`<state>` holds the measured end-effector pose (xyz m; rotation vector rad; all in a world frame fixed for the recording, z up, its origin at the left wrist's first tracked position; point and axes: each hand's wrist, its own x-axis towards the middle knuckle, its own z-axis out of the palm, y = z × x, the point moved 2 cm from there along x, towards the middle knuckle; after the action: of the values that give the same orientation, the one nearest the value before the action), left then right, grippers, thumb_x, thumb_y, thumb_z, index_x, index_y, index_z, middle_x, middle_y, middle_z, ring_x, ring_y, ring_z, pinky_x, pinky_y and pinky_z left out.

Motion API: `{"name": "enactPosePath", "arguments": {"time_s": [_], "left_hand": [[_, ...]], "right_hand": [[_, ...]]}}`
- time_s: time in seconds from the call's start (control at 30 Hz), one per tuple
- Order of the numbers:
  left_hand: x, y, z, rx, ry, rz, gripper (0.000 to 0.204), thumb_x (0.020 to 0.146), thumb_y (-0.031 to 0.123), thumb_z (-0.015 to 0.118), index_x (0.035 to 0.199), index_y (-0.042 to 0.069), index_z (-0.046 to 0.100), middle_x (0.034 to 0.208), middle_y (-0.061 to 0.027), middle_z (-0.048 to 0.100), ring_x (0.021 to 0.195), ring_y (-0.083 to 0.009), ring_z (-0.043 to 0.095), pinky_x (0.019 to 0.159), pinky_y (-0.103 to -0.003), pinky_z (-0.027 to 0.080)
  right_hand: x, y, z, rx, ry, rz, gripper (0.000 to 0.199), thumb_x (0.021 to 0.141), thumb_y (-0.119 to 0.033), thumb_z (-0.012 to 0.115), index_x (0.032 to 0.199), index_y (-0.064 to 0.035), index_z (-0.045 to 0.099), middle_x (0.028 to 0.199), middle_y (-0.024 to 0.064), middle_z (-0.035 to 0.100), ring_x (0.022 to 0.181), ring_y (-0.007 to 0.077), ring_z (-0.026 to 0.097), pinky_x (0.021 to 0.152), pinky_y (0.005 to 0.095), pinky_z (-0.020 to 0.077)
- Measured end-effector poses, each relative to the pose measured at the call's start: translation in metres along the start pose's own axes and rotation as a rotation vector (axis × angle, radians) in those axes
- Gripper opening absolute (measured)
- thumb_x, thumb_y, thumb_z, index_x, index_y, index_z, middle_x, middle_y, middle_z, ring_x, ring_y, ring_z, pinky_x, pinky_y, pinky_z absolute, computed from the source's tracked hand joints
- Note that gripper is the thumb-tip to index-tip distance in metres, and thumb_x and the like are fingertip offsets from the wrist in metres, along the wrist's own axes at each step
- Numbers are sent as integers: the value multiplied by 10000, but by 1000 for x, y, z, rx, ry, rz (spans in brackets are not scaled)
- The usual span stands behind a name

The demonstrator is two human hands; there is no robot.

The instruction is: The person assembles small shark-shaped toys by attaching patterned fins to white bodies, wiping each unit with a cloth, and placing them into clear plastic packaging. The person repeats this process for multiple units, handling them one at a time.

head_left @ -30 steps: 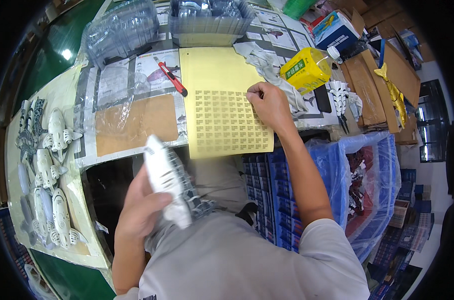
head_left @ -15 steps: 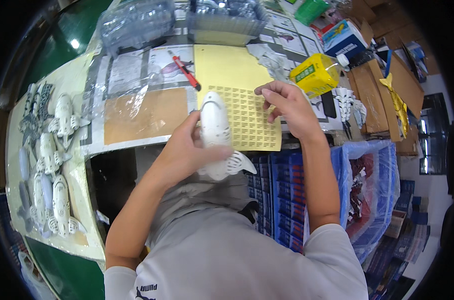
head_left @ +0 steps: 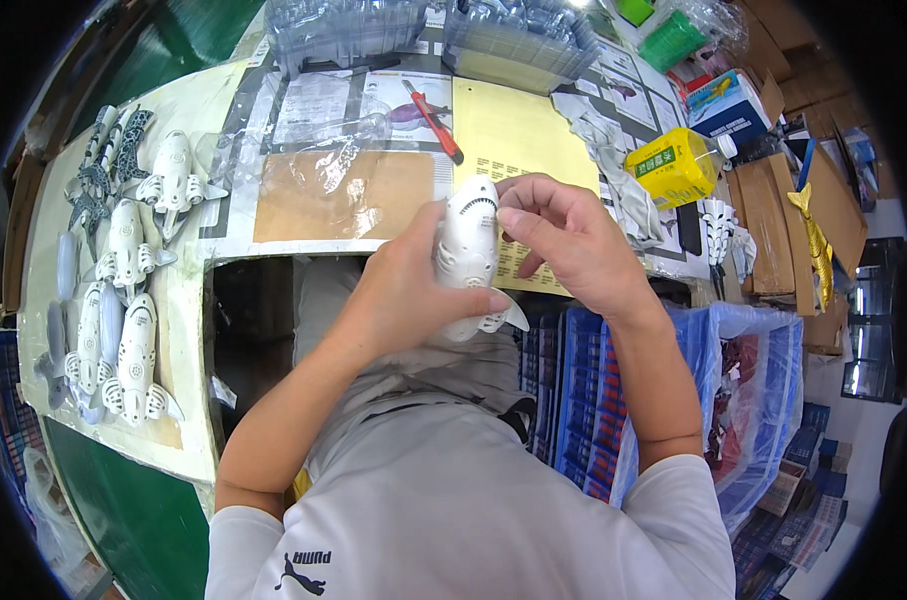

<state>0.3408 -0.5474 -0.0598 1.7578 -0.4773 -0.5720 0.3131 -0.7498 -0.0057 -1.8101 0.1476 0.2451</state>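
My left hand (head_left: 406,285) is wrapped round a white toy shark (head_left: 467,240), its thumb across the tail end. The shark points away from me, with a toothed mouth line in dark print and slotted fins. Curled fingers of my right hand (head_left: 579,240) press at the right side of its head, the thumb beside a small patch of dark print. Whether a label sits under that thumb is hidden. Beneath and beyond the hands lies a yellow sheet (head_left: 514,120) with rows of small printed labels.
Several white toy sharks (head_left: 139,360) and dark patterned ones (head_left: 99,165) lie on the left. A red cutter knife (head_left: 436,125) rests by the sheet. Clear plastic trays (head_left: 519,45) stand behind. At right are a yellow bottle (head_left: 674,168), cartons (head_left: 764,225) and a bag-lined blue bin (head_left: 714,400).
The shark has rolled in my left hand, so its mouth line and small print now face me. My right hand has come from over the sheet to the shark's head. The view has shifted.
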Motion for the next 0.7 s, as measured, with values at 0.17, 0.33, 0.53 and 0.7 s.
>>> {"name": "enactPosePath", "arguments": {"time_s": [0.17, 0.33, 0.53, 0.7], "left_hand": [[-4, 4, 0, 11, 38, 47, 966, 705, 342, 998, 1452, -21, 504, 1148, -270, 748, 1071, -402, 753, 923, -454, 576], [-8, 8, 1, 26, 66, 55, 948, 700, 338, 993, 1438, -12, 512, 1140, -262, 752, 1065, -411, 754, 912, -464, 577], [-13, 7, 3, 105, 63, 38, 969, 697, 355, 986, 1458, -5, 505, 1146, -259, 747, 1065, -395, 752, 917, -454, 576], [-17, 7, 0, -162, -51, 83, 898, 727, 227, 983, 1454, -10, 511, 1185, -175, 743, 1079, -282, 735, 955, -401, 578]], "right_hand": [[2, 6, 6, -93, 46, -42, 281, 1017, -241, 711, 1138, 12, 730, 956, 50, 734, 770, 106, 641, 686, 296, 545], [-1, 9, 15, -168, 150, -146, 263, 985, -221, 738, 1094, 18, 731, 924, 93, 746, 767, 114, 652, 702, 320, 542], [-3, 10, 20, -250, 170, -95, 343, 946, -199, 793, 1163, 47, 695, 984, 102, 735, 786, 136, 680, 682, 312, 553], [3, 22, 16, 349, -61, 23, 492, 962, -189, 816, 1342, 61, 628, 1124, 102, 709, 799, 121, 690, 657, 267, 608]]}}
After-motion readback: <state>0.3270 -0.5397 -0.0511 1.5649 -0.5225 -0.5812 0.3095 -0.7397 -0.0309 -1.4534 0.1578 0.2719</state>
